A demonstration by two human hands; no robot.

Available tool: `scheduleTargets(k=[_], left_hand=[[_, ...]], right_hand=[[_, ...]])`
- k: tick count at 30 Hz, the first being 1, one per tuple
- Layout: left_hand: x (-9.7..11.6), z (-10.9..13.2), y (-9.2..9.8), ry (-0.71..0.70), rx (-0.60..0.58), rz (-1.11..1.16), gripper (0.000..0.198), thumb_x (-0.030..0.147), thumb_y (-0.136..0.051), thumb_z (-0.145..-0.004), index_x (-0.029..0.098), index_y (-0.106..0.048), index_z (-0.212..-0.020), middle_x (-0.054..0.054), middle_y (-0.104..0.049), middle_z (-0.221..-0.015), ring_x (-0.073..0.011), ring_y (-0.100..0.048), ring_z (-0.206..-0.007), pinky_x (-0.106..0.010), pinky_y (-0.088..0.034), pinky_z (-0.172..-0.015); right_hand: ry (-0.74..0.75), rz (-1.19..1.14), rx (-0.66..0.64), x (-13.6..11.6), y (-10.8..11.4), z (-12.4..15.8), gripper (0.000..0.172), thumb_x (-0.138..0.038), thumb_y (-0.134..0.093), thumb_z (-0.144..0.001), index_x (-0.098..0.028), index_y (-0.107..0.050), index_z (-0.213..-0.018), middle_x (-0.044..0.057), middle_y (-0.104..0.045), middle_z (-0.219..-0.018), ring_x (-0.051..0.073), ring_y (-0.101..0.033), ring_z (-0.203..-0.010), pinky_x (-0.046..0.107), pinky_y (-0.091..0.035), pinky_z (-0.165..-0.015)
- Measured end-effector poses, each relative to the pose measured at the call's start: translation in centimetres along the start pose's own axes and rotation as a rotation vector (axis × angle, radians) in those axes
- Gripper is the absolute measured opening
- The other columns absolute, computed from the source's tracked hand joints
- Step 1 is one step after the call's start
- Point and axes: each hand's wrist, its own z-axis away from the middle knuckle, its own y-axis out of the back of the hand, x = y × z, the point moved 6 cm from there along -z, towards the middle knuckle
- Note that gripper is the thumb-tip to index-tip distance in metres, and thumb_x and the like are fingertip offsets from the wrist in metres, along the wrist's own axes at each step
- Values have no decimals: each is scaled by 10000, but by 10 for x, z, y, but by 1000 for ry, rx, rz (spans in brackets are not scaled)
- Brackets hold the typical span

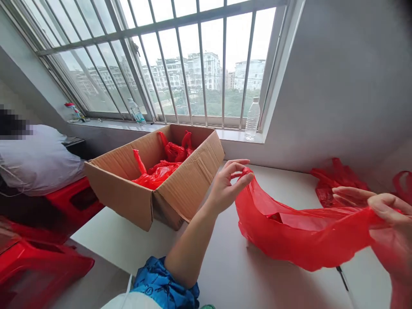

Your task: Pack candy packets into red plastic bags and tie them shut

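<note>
A red plastic bag (299, 236) hangs stretched between my two hands, just above the white table. My left hand (232, 182) pinches one of its handles between thumb and fingers. At the other end my right hand (391, 214) grips the bag with thumb and fingers, partly cut off by the frame's edge. Through the bag's open top a small piece of darker red shows, too little to name. Left of my left hand stands an open cardboard box (193, 184), with tied red plastic bags (161, 171) inside.
More red bags (337, 180) lie by the wall at the right. A pen (343, 279) rests on the white table (225, 266). Bottles (252, 118) stand on the windowsill. A person in white (38, 159) sits at left near red stools (38, 266).
</note>
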Motion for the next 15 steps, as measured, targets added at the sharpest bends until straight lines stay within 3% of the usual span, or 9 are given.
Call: scheduleTargets(k=[4,8,12,15], left_hand=[[-4,1,-16,-36,-61,201,269,336,-599,-953,207,-590,-1189,-117,-599,-1359,-219,-564,-1264,-380,-436,-1070],[-15,6,-22,-26,-94,300,425,341,-578,-970,241,-465,-1367,-124,-629,-1316,-230,-567,-1274,-416,-424,-1088],[-29,4,-22,62,-101,442,532,430,-564,-966,266,-388,-1440,-82,-706,-1010,-209,-688,-954,-423,-509,-957],[-36,3,-24,112,-90,479,537,478,-555,-957,265,-423,-1432,-11,-631,-762,-139,-593,-653,-349,-535,-761]], right_hand=[[-244,-387,-71,4,-42,-8,314,-569,-453,-949,-384,-696,-1023,136,-681,-957,327,-690,-941,532,-542,-789],[-255,-488,-32,0,-66,-10,301,-577,-486,-947,-365,-695,-991,84,-629,-838,242,-633,-716,517,-550,-800],[-300,-546,7,1,-80,-6,160,-474,-673,-874,-334,-705,-944,36,-661,-928,176,-579,-645,505,-580,-774],[-387,-612,5,2,-92,1,155,-390,-759,-819,-313,-732,-950,44,-695,-1082,169,-644,-728,446,-597,-786]])
